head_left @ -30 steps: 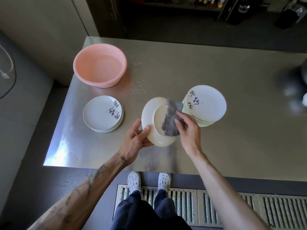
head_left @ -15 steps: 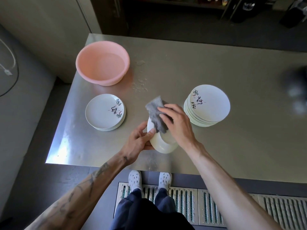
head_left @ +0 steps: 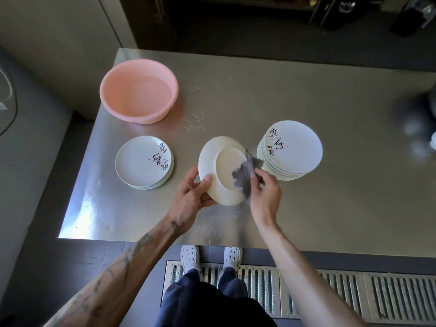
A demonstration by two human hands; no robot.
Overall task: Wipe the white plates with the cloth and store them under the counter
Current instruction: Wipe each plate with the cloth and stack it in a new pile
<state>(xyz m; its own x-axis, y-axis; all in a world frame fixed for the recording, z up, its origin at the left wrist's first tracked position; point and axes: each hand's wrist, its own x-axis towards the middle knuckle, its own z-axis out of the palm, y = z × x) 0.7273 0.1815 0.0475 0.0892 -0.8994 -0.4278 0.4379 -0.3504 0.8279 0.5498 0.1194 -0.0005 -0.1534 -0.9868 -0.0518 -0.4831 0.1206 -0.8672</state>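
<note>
Wiping the underside of a plate (head_left: 223,171) at mid-frame above the worktop (head_left: 306,95): my left hand (head_left: 188,197) grips its rim, my right hand (head_left: 265,194) pinches the cloth (head_left: 244,177) against it. Next, I judge, it joins the left stack (head_left: 144,161).

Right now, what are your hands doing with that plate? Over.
Left hand grips the plate by its edge, bottom up. Right hand holds the cloth against it. Short stack left, tall stack right; nothing blocks the wiping.
</note>
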